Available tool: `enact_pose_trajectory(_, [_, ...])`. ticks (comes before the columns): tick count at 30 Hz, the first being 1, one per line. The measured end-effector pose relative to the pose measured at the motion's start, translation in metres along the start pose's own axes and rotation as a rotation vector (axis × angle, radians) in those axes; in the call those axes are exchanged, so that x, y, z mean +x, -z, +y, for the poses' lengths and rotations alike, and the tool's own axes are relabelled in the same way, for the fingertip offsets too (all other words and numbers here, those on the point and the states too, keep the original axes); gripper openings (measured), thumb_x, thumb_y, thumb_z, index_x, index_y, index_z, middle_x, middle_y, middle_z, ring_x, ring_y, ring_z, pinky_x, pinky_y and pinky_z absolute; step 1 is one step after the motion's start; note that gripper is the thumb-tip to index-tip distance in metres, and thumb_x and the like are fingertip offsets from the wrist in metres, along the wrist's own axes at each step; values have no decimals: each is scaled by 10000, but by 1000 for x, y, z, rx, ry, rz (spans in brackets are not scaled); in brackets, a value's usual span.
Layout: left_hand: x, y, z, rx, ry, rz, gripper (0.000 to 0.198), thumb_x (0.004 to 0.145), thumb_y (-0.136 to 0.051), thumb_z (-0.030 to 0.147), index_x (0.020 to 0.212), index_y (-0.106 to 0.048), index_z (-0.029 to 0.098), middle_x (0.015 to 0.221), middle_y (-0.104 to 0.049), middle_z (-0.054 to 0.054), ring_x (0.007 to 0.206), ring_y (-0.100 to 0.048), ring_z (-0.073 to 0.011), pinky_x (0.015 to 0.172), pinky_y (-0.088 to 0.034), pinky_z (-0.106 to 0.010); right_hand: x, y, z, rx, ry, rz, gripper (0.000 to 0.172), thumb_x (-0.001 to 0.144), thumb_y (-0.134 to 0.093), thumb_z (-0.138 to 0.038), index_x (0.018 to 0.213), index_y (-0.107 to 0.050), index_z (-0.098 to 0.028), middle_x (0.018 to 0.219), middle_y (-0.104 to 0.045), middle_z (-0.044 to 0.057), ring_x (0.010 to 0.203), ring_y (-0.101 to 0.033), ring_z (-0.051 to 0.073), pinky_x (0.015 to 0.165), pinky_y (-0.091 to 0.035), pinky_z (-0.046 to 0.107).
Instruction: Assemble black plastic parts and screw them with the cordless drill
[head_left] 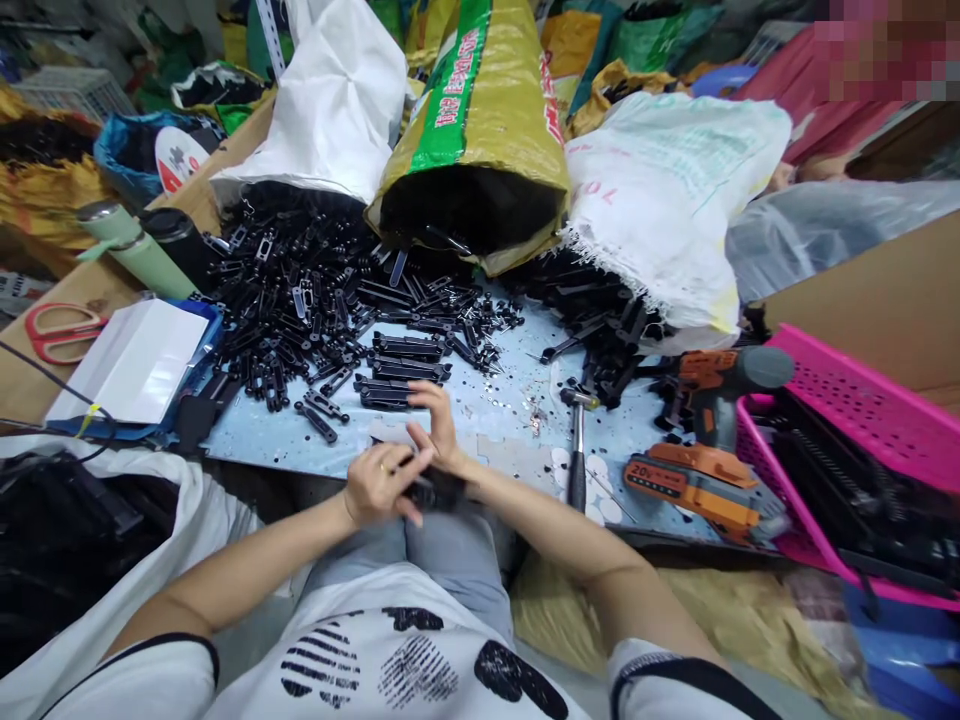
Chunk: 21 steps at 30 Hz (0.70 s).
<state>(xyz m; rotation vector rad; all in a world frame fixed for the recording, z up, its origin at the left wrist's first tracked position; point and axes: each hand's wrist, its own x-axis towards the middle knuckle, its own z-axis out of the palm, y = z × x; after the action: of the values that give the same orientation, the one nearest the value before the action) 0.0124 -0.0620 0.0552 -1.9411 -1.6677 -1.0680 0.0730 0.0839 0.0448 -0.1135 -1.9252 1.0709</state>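
Over my lap, at the table's front edge, my left hand [382, 482] is closed, its fingers around a dark black part [439, 492]. That part is blurred and half hidden, so its exact kind is unclear. Close against it is my right hand [436, 425], raised a little higher, its fingers curved and apart with nothing visible in them. Just beyond the hands lie several long black plastic pieces [409, 370] in a stacked row. A large heap of small black linkage-like parts [292, 290] spreads behind them to the left.
A hammer [577, 450] and an orange cordless drill [709, 440] lie on the right, beside a pink basket [847, 400] of black parts. Open sacks [480, 130] line the back. Red scissors [64, 333], a white box [131, 360] and a green bottle [139, 245] are left.
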Motion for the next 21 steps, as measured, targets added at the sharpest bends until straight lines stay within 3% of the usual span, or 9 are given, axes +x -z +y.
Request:
enact_pose_trajectory(4, [-15, -18, -44, 253, 13, -375, 393, 882, -509, 464, 1175, -599, 216, 1039, -636, -110, 988, -572, -243, 850, -433, -385, 81, 33, 94, -438, -100, -146, 231, 888, -485, -345, 1028, -553, -173, 1078, -589, 117, 1059, -502, 238, 955, -375, 409])
enact_pose_trajectory(6, [-13, -30, -59, 299, 18, -431, 345, 865, -572, 382, 1171, -596, 224, 1074, -634, -103, 984, -567, -246, 831, -422, -396, 124, 35, 132, -559, -211, -191, 237, 881, -490, -316, 1044, -556, -156, 1095, -594, 126, 1073, -495, 245, 967, -368, 403])
enact_pose_trajectory(10, [6, -52, -73, 304, 72, -398, 373, 835, -625, 347, 1173, -586, 195, 1080, -629, -104, 1011, -554, -254, 819, -417, -397, 193, 7, 181, -517, -571, -146, 306, 854, -544, -294, 1128, -511, -160, 1065, -625, 105, 1030, -553, 224, 948, -395, 366])
enact_pose_trajectory(13, [17, -56, -73, 290, 123, -372, 432, 822, -641, 342, 1208, -559, 165, 1094, -615, -118, 1063, -532, -269, 878, -408, -427, 226, -20, 205, -456, -713, -53, 384, 844, -553, -279, 1192, -457, -149, 999, -649, 108, 987, -595, 235, 919, -416, 383])
enact_pose_trajectory(17, [24, -39, -85, 261, 246, -298, 480, 871, -561, 368, 1285, -495, 135, 1143, -577, -145, 1136, -483, -283, 962, -382, -463, 251, -38, 228, -379, -775, 45, 490, 756, -628, -238, 1196, -450, -116, 964, -656, 127, 987, -605, 275, 905, -425, 420])
enact_pose_trajectory(21, [32, -14, -132, 296, 469, -263, 402, 909, -477, 342, 1253, -523, 139, 1107, -571, -144, 1078, -500, -271, 909, -440, -431, 258, -32, 235, -282, -812, 171, 514, 653, -679, -221, 1121, -492, -118, 1039, -627, 130, 1042, -578, 259, 935, -416, 391])
